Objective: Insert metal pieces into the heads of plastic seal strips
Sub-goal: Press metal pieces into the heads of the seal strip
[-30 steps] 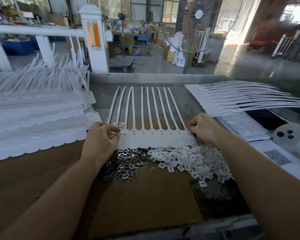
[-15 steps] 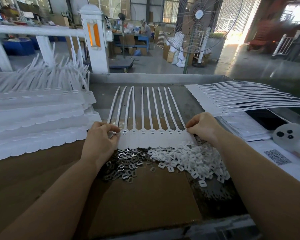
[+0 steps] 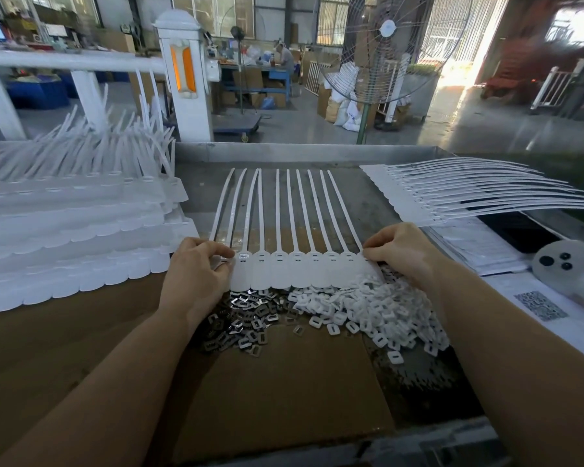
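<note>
A joined row of white plastic seal strips (image 3: 297,271) lies flat in the middle of the bench, tails pointing away from me. My left hand (image 3: 196,274) pinches the row's left end, thumb and fingers curled at a head. One head beside it shows a shiny metal piece (image 3: 243,256) seated in its slot. My right hand (image 3: 402,254) pinches the row's right end with curled fingers. Just in front of the heads lie a heap of loose metal pieces (image 3: 246,318) and a heap of small white plastic caps (image 3: 368,311).
Stacked rows of seal strips (image 3: 68,237) fill the left side. Another sheet of strips (image 3: 452,193) and papers lie at the right, with a white round object (image 3: 570,264) by them. Brown cardboard (image 3: 267,399) covers the bench near me. A metal rim (image 3: 300,151) bounds the far edge.
Both hands stay at the ends of the row with only slight finger shifts. The row itself has hardly moved.
</note>
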Demonstrator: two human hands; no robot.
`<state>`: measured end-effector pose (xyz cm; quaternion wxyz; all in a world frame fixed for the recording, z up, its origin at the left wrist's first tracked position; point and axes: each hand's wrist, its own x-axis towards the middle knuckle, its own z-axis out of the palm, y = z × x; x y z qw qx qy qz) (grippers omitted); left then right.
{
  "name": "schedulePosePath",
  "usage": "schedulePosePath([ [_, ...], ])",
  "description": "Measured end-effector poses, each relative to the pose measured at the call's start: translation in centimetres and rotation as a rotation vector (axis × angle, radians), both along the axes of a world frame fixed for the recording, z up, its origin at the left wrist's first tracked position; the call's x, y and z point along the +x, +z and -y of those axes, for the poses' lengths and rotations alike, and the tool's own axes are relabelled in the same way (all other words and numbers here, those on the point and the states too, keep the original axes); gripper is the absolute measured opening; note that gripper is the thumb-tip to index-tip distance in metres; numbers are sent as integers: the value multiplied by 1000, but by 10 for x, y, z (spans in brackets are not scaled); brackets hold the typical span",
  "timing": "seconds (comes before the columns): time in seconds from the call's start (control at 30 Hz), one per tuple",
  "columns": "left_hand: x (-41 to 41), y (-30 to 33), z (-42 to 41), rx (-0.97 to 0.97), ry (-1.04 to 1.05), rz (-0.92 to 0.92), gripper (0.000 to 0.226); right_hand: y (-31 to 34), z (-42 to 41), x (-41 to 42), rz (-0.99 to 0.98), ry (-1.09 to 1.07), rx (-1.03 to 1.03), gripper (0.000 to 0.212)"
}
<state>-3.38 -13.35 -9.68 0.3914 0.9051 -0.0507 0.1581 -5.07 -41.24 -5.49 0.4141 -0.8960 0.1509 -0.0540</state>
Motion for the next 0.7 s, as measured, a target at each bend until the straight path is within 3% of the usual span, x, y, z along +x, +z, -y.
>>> schedulePosePath([
  [0.4, 0, -1, -2, -17, -8, -5, 8, 0, -5, 0, 11, -23, -20, 5],
  [0.57, 0, -1, -1, -21, -9, 4, 8, 2, -25, -10, 148, -21, -293, 18],
  [0.7, -1, 0, -1, -24, -7, -5, 8, 2, -60, -24, 263, 65, -330, 17],
])
